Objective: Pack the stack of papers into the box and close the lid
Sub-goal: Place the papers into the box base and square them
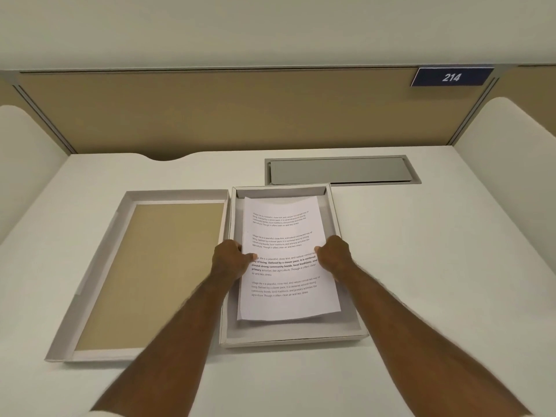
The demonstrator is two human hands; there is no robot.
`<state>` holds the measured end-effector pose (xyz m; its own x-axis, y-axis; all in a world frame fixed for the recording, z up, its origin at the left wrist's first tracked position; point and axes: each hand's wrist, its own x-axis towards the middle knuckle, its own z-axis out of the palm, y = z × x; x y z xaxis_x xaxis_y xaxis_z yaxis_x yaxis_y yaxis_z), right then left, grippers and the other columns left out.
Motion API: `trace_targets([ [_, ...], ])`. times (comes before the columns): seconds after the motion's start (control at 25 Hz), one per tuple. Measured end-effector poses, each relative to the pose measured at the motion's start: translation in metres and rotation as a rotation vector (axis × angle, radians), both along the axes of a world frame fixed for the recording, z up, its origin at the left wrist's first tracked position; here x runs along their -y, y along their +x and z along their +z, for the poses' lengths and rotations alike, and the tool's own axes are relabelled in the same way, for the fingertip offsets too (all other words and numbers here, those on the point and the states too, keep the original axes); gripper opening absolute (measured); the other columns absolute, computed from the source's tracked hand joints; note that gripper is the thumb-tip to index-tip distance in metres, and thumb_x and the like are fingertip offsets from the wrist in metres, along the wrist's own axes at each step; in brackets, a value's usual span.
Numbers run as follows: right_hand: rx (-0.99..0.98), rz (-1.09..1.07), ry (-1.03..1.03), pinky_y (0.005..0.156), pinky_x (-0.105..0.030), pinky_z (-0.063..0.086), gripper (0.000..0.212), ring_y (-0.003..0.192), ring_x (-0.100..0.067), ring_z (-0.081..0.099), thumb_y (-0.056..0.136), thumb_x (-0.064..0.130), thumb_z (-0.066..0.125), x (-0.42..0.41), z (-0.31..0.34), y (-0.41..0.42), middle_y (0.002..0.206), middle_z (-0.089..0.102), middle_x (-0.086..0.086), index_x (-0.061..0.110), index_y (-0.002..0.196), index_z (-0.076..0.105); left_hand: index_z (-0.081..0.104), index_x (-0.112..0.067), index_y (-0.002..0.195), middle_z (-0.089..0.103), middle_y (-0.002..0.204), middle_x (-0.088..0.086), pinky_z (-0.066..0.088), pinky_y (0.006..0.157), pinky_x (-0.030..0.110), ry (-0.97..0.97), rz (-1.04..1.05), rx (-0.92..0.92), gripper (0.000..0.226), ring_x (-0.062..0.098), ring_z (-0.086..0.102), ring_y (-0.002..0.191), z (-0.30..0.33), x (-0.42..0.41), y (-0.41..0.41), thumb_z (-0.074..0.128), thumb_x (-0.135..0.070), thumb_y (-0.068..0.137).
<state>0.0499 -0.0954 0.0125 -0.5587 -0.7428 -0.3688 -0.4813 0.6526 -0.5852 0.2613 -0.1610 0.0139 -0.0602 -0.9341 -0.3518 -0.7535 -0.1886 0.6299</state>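
One stack of papers (285, 260), printed text on the top sheet, sits over the open box (349, 323), inside its walls and slightly skewed to them; near edge looks a little raised off the floor, far edge bowed. Whether it rests fully on the bottom: cannot tell.

Left hand (230, 260) grips the stack's left long edge, right hand (334, 254) the right long edge. Fingers curled and pinching the stack on both sides, thumbs on top of the sheet; undersides hidden.

Step in hand, by my reading: lowering the papers into the box. Lid not yet on.

Next move calls for: release both edges so the stack drops flat, square it within the walls, then reach left for the lid (141, 275), which lies inside-up just beside the box, tan panel showing. It needs turning over and aligning on all four walls before pressing down. Risk: a bowed sheet catching under the rim.

Surface: pale worktop (436, 281), with a grey recessed cable hatch (340, 171) beyond the box. Room: tan partition panel (225, 112) behind, blue plate reading 214 (451, 76) at upper right, white side dividers.
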Motion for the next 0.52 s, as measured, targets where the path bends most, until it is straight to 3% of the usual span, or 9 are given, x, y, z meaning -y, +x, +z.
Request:
trace_targets([
  [0.12, -0.017, -0.008, 0.021, 0.087, -0.033, 0.047, 0.032, 0.113, -0.038, 0.058, 0.09, 0.012, 0.054, 0.002, -0.001, -0.002, 0.122, 0.061, -0.024, -0.008, 0.114, 0.055, 0.068, 0.002, 0.092, 0.073, 0.099, 0.015, 0.056, 0.08, 0.037, -0.004, -0.038, 0.075, 0.035, 0.03, 0.069, 0.09, -0.004, 0.002, -0.004, 0.079, -0.028, 0.078],
  [0.32, 0.001, -0.005, 0.03, 0.076, -0.029, 0.046, 0.029, 0.105, -0.036, 0.062, 0.084, 0.01, 0.056, -0.001, -0.001, 0.006, 0.114, 0.066, -0.022, -0.007, 0.107, 0.058, 0.057, 0.005, 0.12, 0.064, 0.123, 0.021, 0.05, 0.092, 0.037, -0.039, -0.146, 0.253, 0.039, 0.036, 0.061, 0.115, 0.0, -0.008, -0.014, 0.065, -0.015, 0.088],
  [0.44, 0.047, -0.035, 0.033, 0.076, -0.03, 0.047, 0.041, 0.108, -0.034, 0.062, 0.082, 0.021, 0.065, -0.004, 0.0, 0.01, 0.118, 0.065, -0.02, -0.003, 0.114, 0.054, 0.026, 0.001, 0.147, 0.056, 0.133, 0.026, 0.05, 0.091, 0.042, -0.022, -0.175, 0.26, 0.064, 0.04, 0.059, 0.117, -0.005, -0.02, -0.019, 0.055, -0.006, 0.09],
  [0.52, 0.041, -0.015, 0.04, 0.082, -0.032, 0.048, 0.057, 0.115, -0.034, 0.058, 0.082, 0.028, 0.068, -0.005, 0.004, 0.009, 0.125, 0.06, -0.019, -0.003, 0.124, 0.045, 0.002, -0.006, 0.155, 0.036, 0.149, 0.03, 0.048, 0.096, 0.044, -0.011, -0.199, 0.219, 0.081, 0.042, 0.053, 0.125, -0.006, -0.026, -0.025, 0.05, -0.001, 0.09],
])
